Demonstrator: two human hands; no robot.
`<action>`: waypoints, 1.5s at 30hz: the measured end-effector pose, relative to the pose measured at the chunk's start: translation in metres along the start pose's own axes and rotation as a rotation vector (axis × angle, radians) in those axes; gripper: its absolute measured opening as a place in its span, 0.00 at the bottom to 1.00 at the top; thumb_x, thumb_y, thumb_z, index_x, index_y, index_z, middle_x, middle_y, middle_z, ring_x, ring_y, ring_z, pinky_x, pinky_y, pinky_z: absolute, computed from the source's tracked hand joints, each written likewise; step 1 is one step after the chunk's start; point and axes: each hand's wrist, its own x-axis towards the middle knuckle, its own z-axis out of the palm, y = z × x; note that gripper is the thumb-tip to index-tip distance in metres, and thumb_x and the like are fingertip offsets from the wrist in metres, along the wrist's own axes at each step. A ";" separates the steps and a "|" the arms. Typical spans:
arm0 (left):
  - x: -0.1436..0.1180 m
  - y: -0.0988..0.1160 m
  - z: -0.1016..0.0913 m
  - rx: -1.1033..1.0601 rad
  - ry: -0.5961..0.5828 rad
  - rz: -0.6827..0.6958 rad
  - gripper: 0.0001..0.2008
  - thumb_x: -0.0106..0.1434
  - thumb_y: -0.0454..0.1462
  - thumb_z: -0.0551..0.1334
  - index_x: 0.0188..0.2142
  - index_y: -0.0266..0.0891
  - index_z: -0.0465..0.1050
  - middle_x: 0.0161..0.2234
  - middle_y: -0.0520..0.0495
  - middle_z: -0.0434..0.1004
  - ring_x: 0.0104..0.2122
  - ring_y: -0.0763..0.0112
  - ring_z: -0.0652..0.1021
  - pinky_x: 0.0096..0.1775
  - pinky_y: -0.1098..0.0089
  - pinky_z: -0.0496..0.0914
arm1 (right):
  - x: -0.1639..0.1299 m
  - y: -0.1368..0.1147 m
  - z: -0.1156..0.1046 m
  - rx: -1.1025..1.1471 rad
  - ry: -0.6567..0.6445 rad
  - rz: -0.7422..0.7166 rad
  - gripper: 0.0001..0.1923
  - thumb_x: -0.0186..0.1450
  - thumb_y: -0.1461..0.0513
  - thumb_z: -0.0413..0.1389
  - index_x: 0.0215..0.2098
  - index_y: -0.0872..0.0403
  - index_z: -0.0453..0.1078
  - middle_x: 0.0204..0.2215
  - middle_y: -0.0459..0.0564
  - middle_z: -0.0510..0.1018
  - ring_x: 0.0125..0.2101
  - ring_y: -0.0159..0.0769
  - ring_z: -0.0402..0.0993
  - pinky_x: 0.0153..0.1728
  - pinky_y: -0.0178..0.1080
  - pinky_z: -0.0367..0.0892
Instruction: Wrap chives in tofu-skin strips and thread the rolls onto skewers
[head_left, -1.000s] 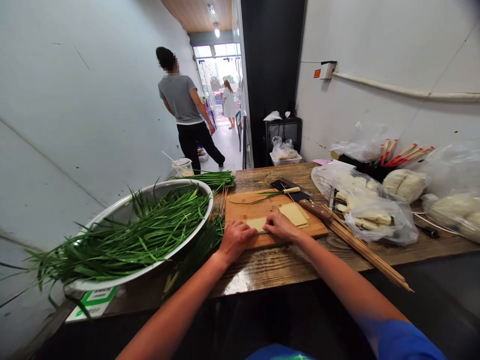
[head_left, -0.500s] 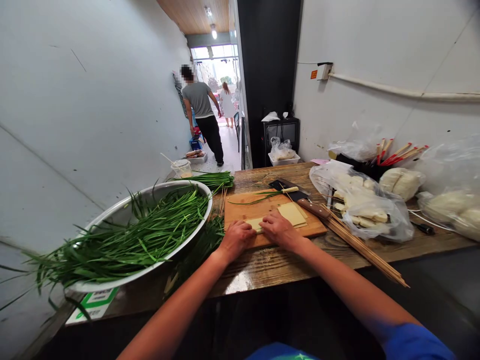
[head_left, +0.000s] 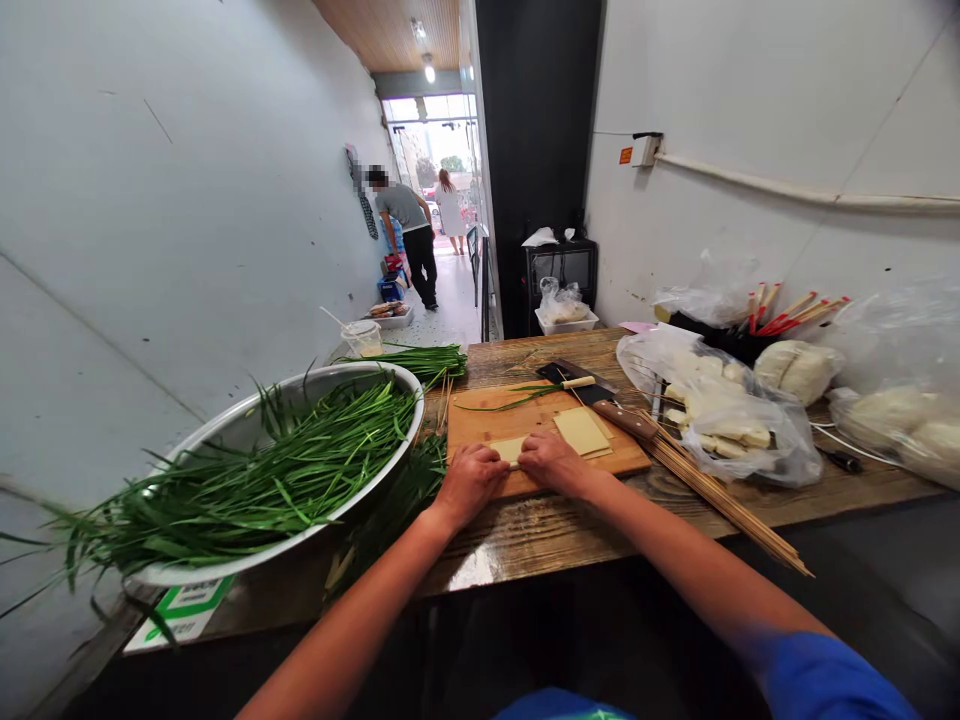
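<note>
On the wooden cutting board (head_left: 487,412), my left hand (head_left: 472,480) and my right hand (head_left: 553,464) pinch the near edge of a pale yellow tofu sheet (head_left: 510,449), side by side with curled fingers. That edge looks rolled, though my fingers hide part of it. Just right of the sheet lies a small stack of tofu sheets (head_left: 582,430). Toward the board's back, a finished-looking tofu roll (head_left: 578,382) has green chives sticking out to the left. Behind it rests a cleaver (head_left: 624,417) with a brown handle.
A big metal basin (head_left: 415,418) of long chives (head_left: 300,470) stands at left. More chives (head_left: 427,360) lie behind it beside a plastic cup (head_left: 364,338). Bamboo skewers (head_left: 720,495) and bags of white food (head_left: 720,410) occupy the right. A person (head_left: 409,225) bends over near the doorway.
The person in grey has stepped farther off and bent down. My hands stay at the tofu sheet's near edge, with only a slight shift of the fingers.
</note>
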 end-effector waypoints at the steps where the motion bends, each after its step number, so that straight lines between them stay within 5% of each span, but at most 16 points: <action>1: -0.001 0.001 0.000 0.036 0.009 0.007 0.10 0.63 0.39 0.55 0.36 0.44 0.75 0.34 0.49 0.74 0.37 0.69 0.70 0.40 0.67 0.60 | 0.000 0.001 0.001 0.012 0.002 -0.009 0.13 0.64 0.63 0.49 0.24 0.56 0.71 0.25 0.50 0.71 0.30 0.33 0.61 0.32 0.36 0.54; 10: -0.006 0.008 0.005 0.173 0.002 0.057 0.09 0.64 0.36 0.53 0.38 0.41 0.71 0.33 0.47 0.73 0.38 0.66 0.68 0.44 0.63 0.59 | 0.000 0.003 0.000 0.112 0.013 -0.022 0.16 0.65 0.63 0.47 0.23 0.57 0.70 0.25 0.49 0.71 0.29 0.32 0.62 0.32 0.35 0.54; 19: 0.013 0.001 -0.010 -0.158 -0.091 -0.121 0.10 0.60 0.35 0.57 0.29 0.44 0.78 0.30 0.49 0.78 0.35 0.69 0.72 0.41 0.66 0.57 | 0.001 0.011 0.001 0.224 0.002 0.055 0.11 0.61 0.63 0.53 0.25 0.55 0.74 0.27 0.49 0.73 0.30 0.31 0.64 0.33 0.34 0.55; 29: 0.043 -0.015 -0.023 -0.301 -0.380 -0.381 0.08 0.52 0.40 0.62 0.29 0.43 0.79 0.23 0.52 0.78 0.28 0.70 0.75 0.42 0.68 0.59 | 0.025 0.024 -0.015 0.530 -0.329 0.360 0.09 0.53 0.65 0.55 0.28 0.57 0.78 0.17 0.44 0.74 0.19 0.26 0.60 0.21 0.30 0.51; 34: 0.042 -0.008 -0.024 -0.231 -0.282 -0.472 0.08 0.51 0.41 0.63 0.31 0.45 0.78 0.26 0.51 0.79 0.31 0.66 0.75 0.44 0.61 0.55 | 0.037 0.036 -0.018 0.550 -0.445 0.329 0.09 0.51 0.63 0.56 0.28 0.57 0.78 0.15 0.42 0.71 0.18 0.25 0.57 0.19 0.30 0.49; 40: 0.025 0.002 -0.022 -0.018 -0.136 -0.108 0.10 0.58 0.34 0.57 0.24 0.43 0.76 0.28 0.49 0.78 0.39 0.64 0.72 0.45 0.59 0.50 | 0.042 0.039 -0.018 0.578 -0.482 0.336 0.09 0.50 0.63 0.57 0.28 0.57 0.78 0.17 0.42 0.73 0.19 0.25 0.59 0.19 0.30 0.50; 45: 0.017 0.008 -0.018 0.087 -0.089 -0.008 0.07 0.60 0.38 0.58 0.34 0.44 0.74 0.29 0.48 0.77 0.40 0.64 0.70 0.47 0.57 0.48 | 0.045 0.043 -0.015 0.563 -0.499 0.285 0.10 0.51 0.61 0.57 0.28 0.57 0.78 0.16 0.41 0.72 0.19 0.25 0.59 0.20 0.29 0.50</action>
